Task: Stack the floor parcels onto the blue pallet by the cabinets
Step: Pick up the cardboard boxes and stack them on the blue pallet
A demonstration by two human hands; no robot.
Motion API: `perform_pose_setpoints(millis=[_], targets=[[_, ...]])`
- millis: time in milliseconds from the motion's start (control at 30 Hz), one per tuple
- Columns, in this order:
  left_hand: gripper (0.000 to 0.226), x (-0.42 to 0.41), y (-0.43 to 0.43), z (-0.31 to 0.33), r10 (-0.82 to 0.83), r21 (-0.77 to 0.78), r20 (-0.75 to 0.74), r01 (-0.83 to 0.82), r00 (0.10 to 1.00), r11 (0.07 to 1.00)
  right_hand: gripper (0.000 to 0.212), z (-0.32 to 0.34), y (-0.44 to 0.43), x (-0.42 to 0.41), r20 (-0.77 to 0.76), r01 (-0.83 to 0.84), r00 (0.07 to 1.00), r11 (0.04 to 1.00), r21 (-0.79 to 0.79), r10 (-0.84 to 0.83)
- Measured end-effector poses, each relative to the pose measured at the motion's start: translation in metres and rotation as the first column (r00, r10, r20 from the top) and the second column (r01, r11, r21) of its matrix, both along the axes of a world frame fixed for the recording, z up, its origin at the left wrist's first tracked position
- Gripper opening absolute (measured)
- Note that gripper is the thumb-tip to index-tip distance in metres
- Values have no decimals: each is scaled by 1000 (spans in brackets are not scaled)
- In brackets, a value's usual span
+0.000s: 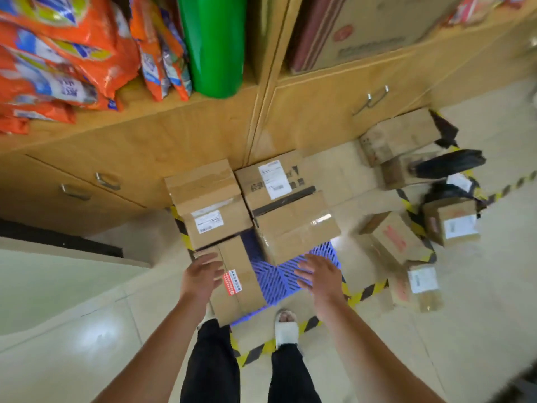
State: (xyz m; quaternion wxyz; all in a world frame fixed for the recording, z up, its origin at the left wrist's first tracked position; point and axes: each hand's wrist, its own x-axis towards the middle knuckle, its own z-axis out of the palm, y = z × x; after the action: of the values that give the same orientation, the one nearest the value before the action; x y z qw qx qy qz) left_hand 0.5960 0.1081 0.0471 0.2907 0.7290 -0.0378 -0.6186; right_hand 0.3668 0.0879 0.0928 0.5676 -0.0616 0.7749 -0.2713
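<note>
Both hands open, fingers spread, holding nothing: left hand [201,276] over red-stickered box [236,283], lower centre; right hand [318,274] over blue pallet [280,282].

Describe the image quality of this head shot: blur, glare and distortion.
Head view: wide-angle bending curves the cabinets; motion blur smears the right hand, the left hand and the floor parcels at right; ceiling light glares off the tiled floor; the pallet boxes stay fairly readable.
</note>
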Motion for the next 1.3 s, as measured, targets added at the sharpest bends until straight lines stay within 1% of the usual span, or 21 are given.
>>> perform_pose_setpoints(millis=[67,167,267,333,367,433,500,600,700,800,900,1000,1133,1300], targets=[[25,-31,8,43,-81,-22,-35,80,996,997,19,43,29,-28,-3,46,999,998,-34,-47],[21,-82,22,111,-206,-91,-74,199,976,976,20,95,66,-81,101,104,990,992,-74,-96],[17,-140,38,168,-306,-187,-38,294,951,937,24,127,100,-144,257,137,961,985,-103,-107],[18,-182,55,194,-371,-213,22,367,928,905,30,144,124,-189,324,123,943,985,-121,-78],[18,-203,65,205,-384,-215,46,385,922,898,30,153,136,-211,335,122,940,984,-130,-72],[16,-252,87,222,-376,-224,62,380,925,898,24,172,162,-258,306,126,949,981,-150,-75],[13,-305,109,230,-396,-212,59,399,917,892,17,188,189,-306,235,146,967,974,-176,-103],[15,-382,134,238,-509,-207,25,502,861,840,23,208,224,-377,166,237,965,946,-219,-203],[18,-454,141,253,-645,-229,22,632,764,740,27,221,255,-439,187,379,922,892,-246,-340],[19,-504,127,264,-719,-261,59,706,692,658,28,222,269,-476,211,473,878,844,-254,-429],[19,-559,115,269,-774,-250,79,764,628,595,26,221,282,-513,213,550,834,798,-245,-509],[17,-616,109,260,-823,-220,75,814,563,537,22,221,289,-557,206,593,804,769,-237,-557],[18,-694,100,236,-869,-189,56,860,491,474,22,216,287,-638,159,636,771,733,-242,-617],[21,-808,78,218,-903,-148,-10,892,431,427,21,216,273,-745,82,639,765,737,-220,-639]])
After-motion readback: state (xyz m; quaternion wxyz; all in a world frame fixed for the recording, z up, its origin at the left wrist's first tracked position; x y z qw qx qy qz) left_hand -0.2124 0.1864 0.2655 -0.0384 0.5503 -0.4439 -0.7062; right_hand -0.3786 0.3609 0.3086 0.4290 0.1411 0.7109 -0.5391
